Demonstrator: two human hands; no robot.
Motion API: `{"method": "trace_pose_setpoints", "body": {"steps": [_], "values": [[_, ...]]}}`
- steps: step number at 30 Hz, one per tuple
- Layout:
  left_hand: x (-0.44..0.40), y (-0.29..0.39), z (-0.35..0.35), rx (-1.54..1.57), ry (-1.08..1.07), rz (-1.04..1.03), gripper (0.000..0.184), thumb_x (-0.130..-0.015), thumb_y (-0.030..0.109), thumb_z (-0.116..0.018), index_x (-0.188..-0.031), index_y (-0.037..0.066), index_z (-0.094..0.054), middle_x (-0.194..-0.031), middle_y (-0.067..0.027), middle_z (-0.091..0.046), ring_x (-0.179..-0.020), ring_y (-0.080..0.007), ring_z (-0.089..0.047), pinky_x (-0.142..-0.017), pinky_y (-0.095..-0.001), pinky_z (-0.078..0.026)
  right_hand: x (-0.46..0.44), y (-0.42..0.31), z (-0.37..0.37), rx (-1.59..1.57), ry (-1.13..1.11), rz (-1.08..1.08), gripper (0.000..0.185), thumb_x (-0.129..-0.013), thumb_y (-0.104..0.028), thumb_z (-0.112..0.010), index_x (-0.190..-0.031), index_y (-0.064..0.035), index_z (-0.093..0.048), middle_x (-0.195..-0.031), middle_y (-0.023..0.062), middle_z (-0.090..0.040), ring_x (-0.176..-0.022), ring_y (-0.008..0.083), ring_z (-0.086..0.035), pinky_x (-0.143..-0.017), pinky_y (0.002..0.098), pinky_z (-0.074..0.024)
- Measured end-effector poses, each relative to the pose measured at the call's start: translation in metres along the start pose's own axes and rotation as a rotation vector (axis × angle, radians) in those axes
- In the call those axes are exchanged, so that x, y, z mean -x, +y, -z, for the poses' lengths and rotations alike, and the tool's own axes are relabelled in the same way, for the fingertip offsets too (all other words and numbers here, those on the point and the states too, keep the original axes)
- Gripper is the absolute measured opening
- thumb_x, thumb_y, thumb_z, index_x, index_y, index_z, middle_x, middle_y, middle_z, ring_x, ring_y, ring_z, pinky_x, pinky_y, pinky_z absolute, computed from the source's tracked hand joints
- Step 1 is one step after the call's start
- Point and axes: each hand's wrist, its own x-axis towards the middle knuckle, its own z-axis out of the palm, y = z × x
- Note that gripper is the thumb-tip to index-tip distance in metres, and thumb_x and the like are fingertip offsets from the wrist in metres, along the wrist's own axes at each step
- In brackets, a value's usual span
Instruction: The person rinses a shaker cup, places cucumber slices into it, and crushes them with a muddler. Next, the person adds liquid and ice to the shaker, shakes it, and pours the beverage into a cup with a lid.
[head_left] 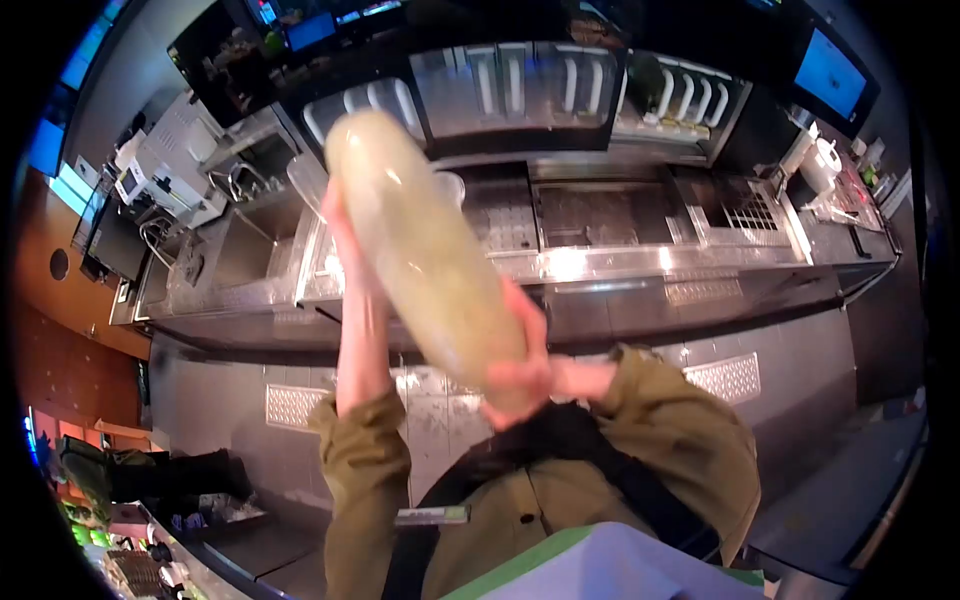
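Note:
A long, rounded, translucent shaker [420, 245] with pale, milky contents is held up at a tilt in front of my chest, slightly blurred. Its far end points up and left, its near end down and right. My left hand [340, 220] grips the shaker along its upper left side, with most of the fingers hidden behind it. My right hand [520, 370] wraps round the lower end, fingers closed on it. Both forearms come out of rolled olive sleeves.
A steel counter [630, 258] with recessed wells runs across ahead. A white machine [170, 165] stands at the left, a blue-lit screen [830, 75] and a white jug [822, 165] at the right. Another person [150, 470] is at the lower left.

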Motion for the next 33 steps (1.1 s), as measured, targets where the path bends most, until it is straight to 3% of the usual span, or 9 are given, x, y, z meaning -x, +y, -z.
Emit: {"method": "trace_pose_setpoints", "body": {"steps": [4, 9, 13, 14, 17, 19, 26, 30, 33], "values": [[0.011, 0.013, -0.007, 0.418, -0.215, -0.065, 0.063, -0.083, 0.050, -0.042, -0.126, 0.004, -0.041, -0.107, -0.0202, -0.055, -0.084, -0.0341, -0.060, -0.071, -0.0411, -0.052, 0.073, 0.040, -0.047, 0.003, 0.074, 0.406, 0.041, -0.072, -0.021, -0.067, -0.111, -0.0296, -0.054, -0.141, 0.0182, -0.015, -0.126, 0.0507, -0.013, -0.097, 0.0601, -0.0275], [-0.026, 0.008, 0.024, -0.102, 0.047, 0.118, 0.051, -0.084, 0.047, -0.046, -0.108, 0.002, -0.050, -0.101, -0.0101, -0.058, -0.084, -0.0139, -0.057, -0.068, -0.0273, -0.049, -0.006, 0.009, -0.015, -0.080, 0.071, -0.077, 0.051, -0.071, -0.018, -0.069, -0.115, -0.0341, -0.049, -0.140, 0.0163, -0.017, -0.125, 0.0490, -0.017, -0.095, 0.0594, -0.0305], [0.004, 0.018, -0.010, 0.172, 0.038, -0.029, 0.081, -0.075, 0.067, -0.040, -0.123, 0.002, -0.042, -0.108, -0.0158, -0.055, -0.091, -0.0283, -0.059, -0.073, -0.0358, -0.051, 0.007, 0.024, -0.018, 0.122, -0.038, 0.326, 0.054, -0.072, -0.009, -0.066, -0.115, -0.0354, -0.048, -0.138, 0.0147, -0.017, -0.126, 0.0468, -0.016, -0.088, 0.0548, -0.0410], [0.005, 0.015, 0.001, 0.348, -0.333, -0.097, 0.090, -0.069, 0.073, -0.040, -0.125, 0.003, -0.041, -0.109, -0.0166, -0.055, -0.091, -0.0309, -0.058, -0.074, -0.0359, -0.051, 0.014, 0.026, -0.018, 0.147, -0.049, 0.395, 0.053, -0.071, -0.009, -0.067, -0.114, -0.0336, -0.049, -0.138, 0.0155, -0.015, -0.126, 0.0467, -0.015, -0.090, 0.0559, -0.0394], [-0.016, 0.018, -0.003, -0.114, 0.066, -0.160, 0.052, -0.084, 0.039, -0.045, -0.121, 0.003, -0.045, -0.109, -0.0180, -0.055, -0.087, -0.0307, -0.060, -0.073, -0.0389, -0.053, -0.008, 0.009, -0.005, 0.138, -0.113, 0.102, 0.050, -0.067, -0.011, -0.069, -0.110, -0.0282, -0.053, -0.139, 0.0181, -0.011, -0.127, 0.0474, -0.013, -0.094, 0.0589, -0.0322], [-0.033, 0.011, 0.030, 0.330, -0.257, -0.030, 0.046, -0.086, 0.033, -0.044, -0.122, 0.004, -0.045, -0.109, -0.0190, -0.054, -0.090, -0.0305, -0.059, -0.076, -0.0391, -0.052, -0.024, 0.025, -0.001, -0.191, -0.012, -0.110, 0.048, -0.061, -0.015, -0.071, -0.106, -0.0226, -0.058, -0.139, 0.0217, -0.010, -0.127, 0.0491, -0.012, -0.098, 0.0604, -0.0237], [-0.015, 0.023, 0.008, 0.246, -0.309, -0.189, 0.058, -0.082, 0.042, -0.051, -0.126, 0.006, -0.041, -0.114, -0.0221, -0.051, -0.098, -0.0305, -0.055, -0.081, -0.0396, -0.049, -0.011, 0.033, -0.003, 0.068, -0.126, 0.495, 0.037, -0.070, -0.024, -0.067, -0.106, -0.0300, -0.057, -0.139, 0.0214, -0.016, -0.126, 0.0494, -0.015, -0.096, 0.0600, -0.0281], [-0.026, 0.003, 0.028, -0.001, 0.110, 0.022, 0.041, -0.089, 0.036, -0.042, -0.116, 0.006, -0.049, -0.106, -0.0095, -0.056, -0.089, -0.0172, -0.057, -0.070, -0.0358, -0.051, -0.032, 0.012, 0.007, -0.261, 0.020, -0.234, 0.042, -0.069, -0.022, -0.067, -0.110, -0.0170, -0.056, -0.140, 0.0217, -0.013, -0.125, 0.0471, -0.019, -0.097, 0.0511, -0.0327], [-0.010, 0.011, 0.004, 0.178, -0.039, -0.195, 0.043, -0.089, 0.036, -0.039, -0.117, 0.005, -0.048, -0.105, -0.0124, -0.056, -0.088, -0.0208, -0.059, -0.074, -0.0372, -0.052, -0.016, 0.015, 0.010, 0.033, -0.169, 0.265, 0.049, -0.068, -0.026, -0.071, -0.112, -0.0149, -0.054, -0.141, 0.0202, -0.011, -0.125, 0.0462, -0.020, -0.096, 0.0487, -0.0351]]}}
